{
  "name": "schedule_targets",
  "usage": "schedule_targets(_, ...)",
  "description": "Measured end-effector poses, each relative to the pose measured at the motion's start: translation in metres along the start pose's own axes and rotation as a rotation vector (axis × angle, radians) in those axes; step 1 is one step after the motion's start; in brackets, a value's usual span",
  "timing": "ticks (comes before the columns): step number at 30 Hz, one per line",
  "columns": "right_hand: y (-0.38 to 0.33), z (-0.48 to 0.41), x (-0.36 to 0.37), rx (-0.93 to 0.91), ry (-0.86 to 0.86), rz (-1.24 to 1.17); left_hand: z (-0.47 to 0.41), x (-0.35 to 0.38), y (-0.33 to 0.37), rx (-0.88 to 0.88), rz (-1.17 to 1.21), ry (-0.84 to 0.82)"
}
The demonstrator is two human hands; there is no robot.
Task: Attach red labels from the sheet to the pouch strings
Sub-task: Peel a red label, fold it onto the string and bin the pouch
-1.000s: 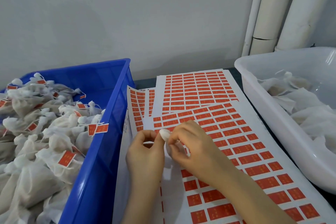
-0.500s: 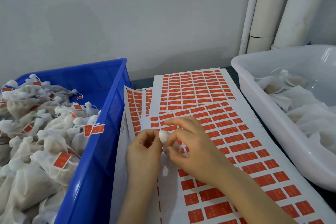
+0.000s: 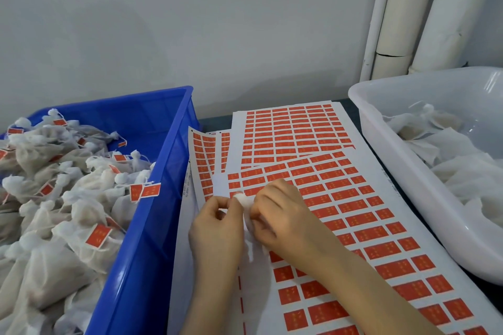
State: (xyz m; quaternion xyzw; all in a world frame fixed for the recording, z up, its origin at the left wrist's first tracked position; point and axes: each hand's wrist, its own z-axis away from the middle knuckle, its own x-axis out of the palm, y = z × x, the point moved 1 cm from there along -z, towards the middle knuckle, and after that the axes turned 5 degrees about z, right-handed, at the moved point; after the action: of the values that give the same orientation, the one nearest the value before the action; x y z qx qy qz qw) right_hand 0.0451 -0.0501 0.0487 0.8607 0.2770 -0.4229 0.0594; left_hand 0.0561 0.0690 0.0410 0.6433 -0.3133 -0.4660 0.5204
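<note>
Pouch (image 3: 241,197), small and white, is pinched between both sets of my fingertips: my left hand (image 3: 215,228) curls on its gathered top, and my right hand (image 3: 283,215) grips it from the other side. Directly beneath my fingers lies the red label sheet (image 3: 362,228). Left of them stands the blue bin (image 3: 152,226) of labelled pouches (image 3: 68,198); right, well apart, the white tub (image 3: 394,171).

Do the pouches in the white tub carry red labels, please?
No, the pouches in the tub are plain white; the labelled pouches lie in the blue crate.
</note>
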Motion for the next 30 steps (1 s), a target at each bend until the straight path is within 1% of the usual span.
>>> schedule_targets(2, -0.001, -0.001, 0.0, -0.02, -0.007, 0.025, -0.005, -0.001, -0.002, -0.179, 0.116, -0.088)
schedule_targets(4, -0.001, -0.002, 0.0, -0.042, -0.017, 0.028, -0.005, -0.003, -0.002, -0.422, 0.322, -0.198)
schedule_targets(5, -0.002, -0.003, 0.0, -0.053, -0.028, 0.033, -0.004, -0.004, -0.001, -0.517, 0.436, -0.251)
schedule_targets(7, -0.002, -0.003, 0.001, -0.058, -0.04, 0.042, -0.004, -0.006, 0.001, -0.598, 0.601, -0.324)
schedule_targets(9, -0.001, -0.004, 0.001, -0.038, -0.046, 0.023, -0.003, -0.007, 0.002, -0.62, 0.679, -0.354)
schedule_targets(11, 0.0, -0.003, -0.001, -0.013, -0.056, 0.007, -0.001, -0.005, 0.002, -0.62, 0.69, -0.355)
schedule_targets(14, 0.002, -0.001, -0.005, 0.017, -0.056, -0.049, 0.0, -0.006, 0.001, -0.563, 0.662, -0.352)
schedule_targets(18, 0.003, -0.002, -0.009, 0.055, -0.053, -0.112, -0.002, -0.003, -0.001, -0.394, 0.516, -0.343)
schedule_targets(21, 0.006, -0.003, -0.007, 0.195, -0.154, -0.245, 0.002, -0.004, 0.007, -0.265, 0.424, -0.329)
schedule_targets(24, 0.011, -0.001, -0.008, 0.194, -0.16, -0.27, 0.007, -0.005, 0.013, -0.185, 0.374, -0.354)
schedule_targets(25, 0.011, -0.002, -0.011, 0.189, -0.133, -0.251, 0.007, -0.005, 0.014, -0.169, 0.366, -0.36)
schedule_targets(28, 0.014, -0.003, -0.018, 0.148, 0.018, -0.151, 0.01, -0.006, 0.017, -0.144, 0.331, -0.355)
schedule_targets(30, 0.016, -0.003, -0.02, 0.114, 0.052, -0.121, 0.011, -0.005, 0.017, -0.13, 0.275, -0.376)
